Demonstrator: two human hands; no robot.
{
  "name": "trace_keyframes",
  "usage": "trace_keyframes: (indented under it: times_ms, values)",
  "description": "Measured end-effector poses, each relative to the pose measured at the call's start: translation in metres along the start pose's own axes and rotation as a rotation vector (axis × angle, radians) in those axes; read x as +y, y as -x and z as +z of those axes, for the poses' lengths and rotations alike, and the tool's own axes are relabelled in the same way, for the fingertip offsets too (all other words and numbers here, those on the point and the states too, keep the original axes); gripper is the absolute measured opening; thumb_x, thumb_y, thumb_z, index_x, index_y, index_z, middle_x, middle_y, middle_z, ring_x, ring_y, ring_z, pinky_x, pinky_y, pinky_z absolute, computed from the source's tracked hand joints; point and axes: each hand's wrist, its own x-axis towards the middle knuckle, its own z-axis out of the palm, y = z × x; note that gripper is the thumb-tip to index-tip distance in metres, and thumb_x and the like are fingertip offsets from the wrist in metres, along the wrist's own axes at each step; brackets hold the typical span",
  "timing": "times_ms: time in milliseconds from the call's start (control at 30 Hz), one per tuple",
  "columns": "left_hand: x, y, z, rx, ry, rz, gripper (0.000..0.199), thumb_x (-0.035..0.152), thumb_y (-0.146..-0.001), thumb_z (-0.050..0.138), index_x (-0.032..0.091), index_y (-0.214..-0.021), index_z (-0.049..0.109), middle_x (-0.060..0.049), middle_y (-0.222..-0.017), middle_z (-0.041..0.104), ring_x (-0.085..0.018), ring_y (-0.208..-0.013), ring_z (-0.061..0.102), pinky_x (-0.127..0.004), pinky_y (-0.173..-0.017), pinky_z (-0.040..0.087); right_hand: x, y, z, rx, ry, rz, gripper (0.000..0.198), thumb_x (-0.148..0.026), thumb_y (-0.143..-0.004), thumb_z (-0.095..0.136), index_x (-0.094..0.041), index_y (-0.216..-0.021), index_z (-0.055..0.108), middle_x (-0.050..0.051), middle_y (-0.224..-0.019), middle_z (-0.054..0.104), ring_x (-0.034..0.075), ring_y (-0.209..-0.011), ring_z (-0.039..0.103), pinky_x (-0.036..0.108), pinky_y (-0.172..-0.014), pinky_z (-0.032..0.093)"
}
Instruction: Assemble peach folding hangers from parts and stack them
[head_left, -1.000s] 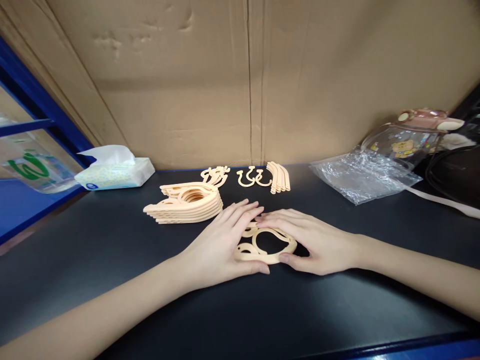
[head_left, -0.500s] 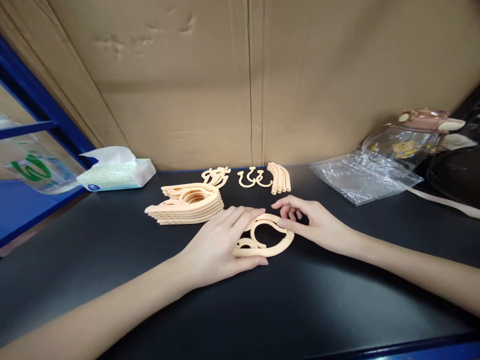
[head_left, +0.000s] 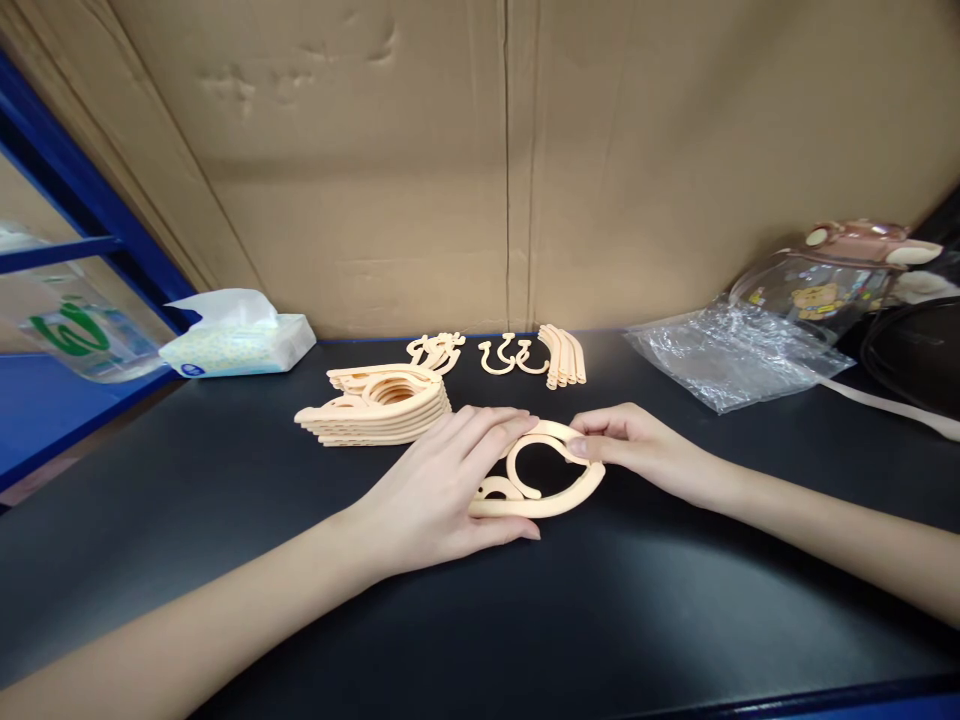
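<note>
A cream folding hanger (head_left: 559,508), folded up with its curved hook tucked inside, lies on the black table before me. My left hand (head_left: 442,490) covers its left part, fingers over the far edge and thumb along the near edge. At its right end my right hand (head_left: 626,435) pinches the rim between thumb and fingers. Just beyond my left hand sits a stack of similar folded hangers (head_left: 375,415). Behind it are a heap of loose hooks (head_left: 436,350), a few separate hooks (head_left: 498,357), and a bundle of curved arms (head_left: 564,357).
A tissue pack (head_left: 238,340) is at the back left, near a clear bottle (head_left: 86,330) by the blue frame. On the right lie a crumpled plastic bag (head_left: 720,360) and a clear cup with a brown lid (head_left: 855,250). Cardboard (head_left: 375,200) walls off the back.
My right hand has closed from a loose, parted pose into a pinch on the hanger's right end. The hanger has shifted slightly to the right. My left hand stays on it.
</note>
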Motion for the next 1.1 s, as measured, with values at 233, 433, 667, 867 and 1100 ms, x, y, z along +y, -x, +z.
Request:
trace_keyframes:
  times_ms: [233,433,667,867,1100]
  values:
    - [0.001,0.001,0.002,0.027,-0.032,0.01,0.069,0.051,-0.081,0.062,0.017,-0.133,0.033,-0.013,-0.132,0.048,-0.026,-0.118,0.046,-0.04,-0.099,0.039,0.001,0.0,0.001,0.004,0.045,-0.043,0.033,-0.046,-0.081,0.06,-0.015,-0.072,0.056,-0.005,-0.065,0.038,0.008,-0.061,0.031,0.023,-0.055,0.024]
    - [0.002,0.001,0.001,0.028,-0.036,0.011,0.07,0.049,-0.08,0.065,0.017,-0.133,0.033,-0.012,-0.131,0.048,-0.026,-0.116,0.047,-0.04,-0.097,0.041,0.003,-0.001,0.002,0.003,0.1,-0.071,0.036,-0.046,-0.083,0.057,-0.015,-0.067,0.049,-0.006,-0.062,0.032,0.008,-0.058,0.028,0.023,-0.052,0.021]
    - [0.002,0.0,0.002,0.017,-0.034,0.02,0.068,0.049,-0.082,0.063,0.017,-0.134,0.034,-0.012,-0.131,0.048,-0.025,-0.116,0.047,-0.04,-0.097,0.041,0.004,0.001,0.003,-0.001,0.138,-0.074,0.037,-0.047,-0.084,0.054,-0.016,-0.066,0.046,-0.005,-0.063,0.031,0.008,-0.059,0.027,0.023,-0.052,0.022]
    - [0.001,0.001,0.001,0.016,-0.12,0.07,0.062,0.044,-0.084,0.061,0.015,-0.133,0.035,-0.013,-0.133,0.048,-0.026,-0.119,0.045,-0.039,-0.097,0.039,0.003,0.001,0.004,0.005,0.156,-0.094,0.037,-0.047,-0.086,0.054,-0.016,-0.068,0.046,-0.005,-0.064,0.032,0.008,-0.059,0.029,0.023,-0.052,0.023]
    - [0.006,-0.007,-0.01,0.055,-0.2,0.0,0.052,0.039,-0.087,0.056,0.015,-0.131,0.04,-0.012,-0.136,0.046,-0.026,-0.123,0.042,-0.04,-0.102,0.035,0.007,-0.002,-0.003,0.208,0.132,-0.144,0.044,-0.049,-0.096,0.029,-0.017,-0.081,0.055,-0.001,-0.068,0.048,0.01,-0.062,0.042,0.024,-0.057,0.034]
